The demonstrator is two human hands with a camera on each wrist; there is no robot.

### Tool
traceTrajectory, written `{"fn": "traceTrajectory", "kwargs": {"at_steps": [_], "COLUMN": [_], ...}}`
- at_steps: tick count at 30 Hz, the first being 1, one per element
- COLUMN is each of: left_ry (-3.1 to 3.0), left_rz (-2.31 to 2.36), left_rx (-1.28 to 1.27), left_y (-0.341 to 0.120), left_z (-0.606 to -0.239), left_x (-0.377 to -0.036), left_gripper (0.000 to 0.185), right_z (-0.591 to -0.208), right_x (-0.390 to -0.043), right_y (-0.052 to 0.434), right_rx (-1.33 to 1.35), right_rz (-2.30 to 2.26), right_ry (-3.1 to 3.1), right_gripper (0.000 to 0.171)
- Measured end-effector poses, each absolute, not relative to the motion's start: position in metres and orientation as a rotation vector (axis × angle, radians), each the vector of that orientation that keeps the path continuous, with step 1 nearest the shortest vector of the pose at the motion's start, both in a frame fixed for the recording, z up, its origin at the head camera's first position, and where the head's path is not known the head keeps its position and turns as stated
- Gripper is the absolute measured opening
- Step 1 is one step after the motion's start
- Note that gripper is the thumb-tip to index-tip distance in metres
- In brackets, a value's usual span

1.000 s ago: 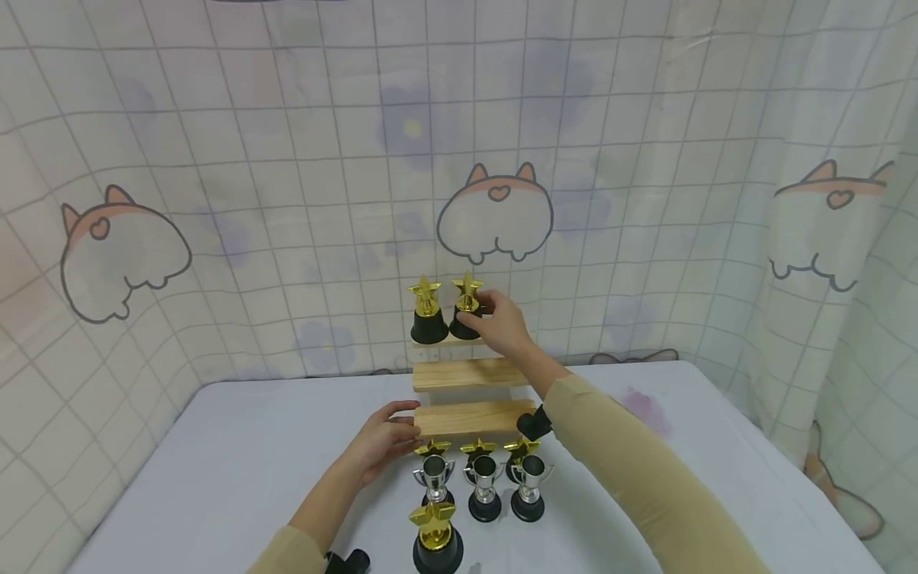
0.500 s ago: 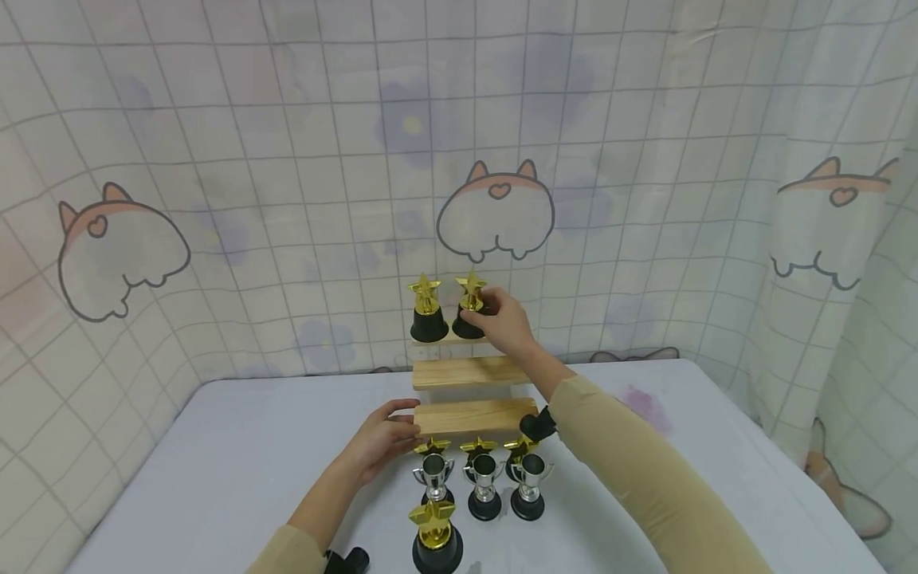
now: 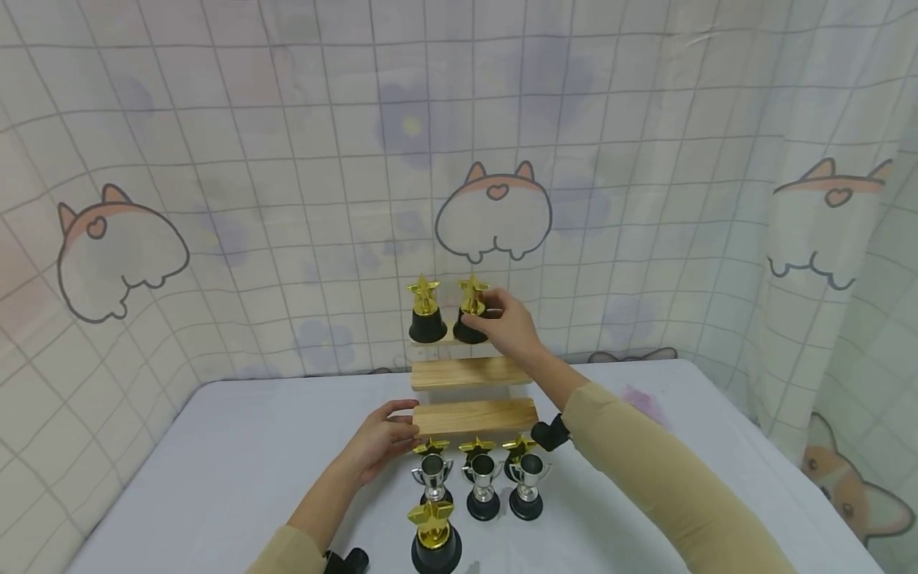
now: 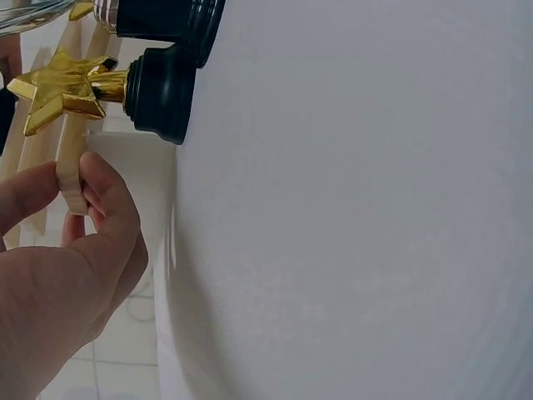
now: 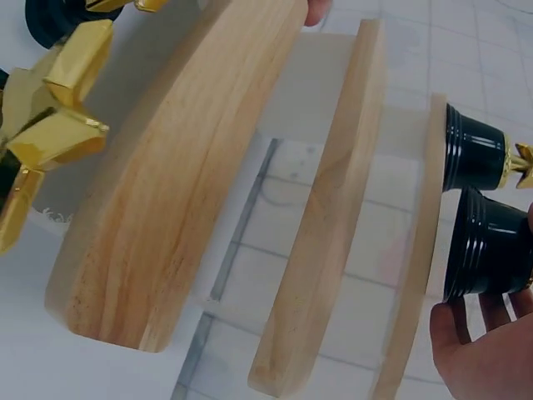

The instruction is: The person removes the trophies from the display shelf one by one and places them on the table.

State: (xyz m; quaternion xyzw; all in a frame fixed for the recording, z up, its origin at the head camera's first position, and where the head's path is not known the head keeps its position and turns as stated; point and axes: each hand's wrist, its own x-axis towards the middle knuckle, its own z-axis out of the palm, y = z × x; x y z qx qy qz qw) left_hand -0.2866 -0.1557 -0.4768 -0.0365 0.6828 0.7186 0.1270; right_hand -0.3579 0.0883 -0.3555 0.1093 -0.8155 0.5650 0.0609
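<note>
Up on the top step of the wooden stepped shelf (image 3: 473,372), the right hand (image 3: 508,325) curls its fingers round the black base of a gold star trophy (image 3: 471,313), which stands upright, its long axis vertical. A second star trophy (image 3: 426,312) stands just beside it, on the side away from the right hand's palm, the two bases close but whether touching cannot be told. The left hand (image 3: 383,440) pinches the near end of the lowest plank (image 3: 475,416), thumb on top. Just below that plank, nearer the left hand than the right, three silver cup trophies (image 3: 483,478) stand in a row on the table (image 3: 215,462), with one more star trophy (image 3: 433,538) in front of them.
</note>
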Motion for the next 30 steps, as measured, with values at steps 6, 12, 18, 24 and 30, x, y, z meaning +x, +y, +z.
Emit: {"fn": "traceTrajectory", "kwargs": {"at_steps": [6,12,18,24,30], "left_ry": [1.991,1.987,1.987,1.987,1.999], "left_rz": [2.089,2.088,2.085,2.077,2.083], "left_rx": [-0.106,-0.094,-0.075,-0.055,-0.066], "left_y": [-0.156,-0.157,-0.157,-0.157,-0.156], "left_z": [-0.478,-0.479,-0.477,-0.477,-0.476], "left_x": [-0.287,-0.286,-0.286,-0.285,-0.284], "left_gripper": [0.054,0.055,0.056,0.057,0.055], "right_z": [-0.354,-0.356,-0.355,-0.357,-0.358], "right_x": [-0.348,-0.34,-0.327,-0.315,-0.303], "right_y": [0.093,0.101,0.105,0.109,0.113], "right_rx": [0.349,0.384,0.389,0.393,0.415], "right_rz": [1.781,1.753,1.735,1.737,1.774], "right_ry": [-2.448,-2.441,-2.456,-2.46,-2.442], "right_gripper": [0.056,0.053,0.049,0.046,0.046]}}
